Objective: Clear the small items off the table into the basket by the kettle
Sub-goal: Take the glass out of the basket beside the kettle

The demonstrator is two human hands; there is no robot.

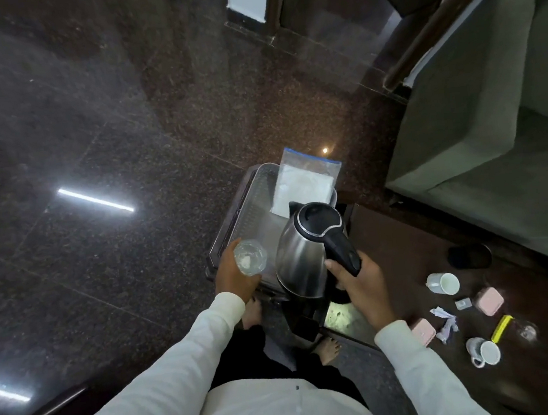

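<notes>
Two hands are busy: the left hand [236, 275] grips a glass [250, 256] over the basket [233, 218]; the right hand [358, 279] clasps the kettle [304, 254] handle. Small items [447, 321] lie mid-desk [405, 247]. Next: release the glass, then fetch those.

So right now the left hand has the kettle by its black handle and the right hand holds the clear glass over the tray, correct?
Not quite: the hands are swapped. In the head view the right hand grips the kettle by its black handle, and the left hand holds the clear glass over the tray. The rest stands.
</notes>
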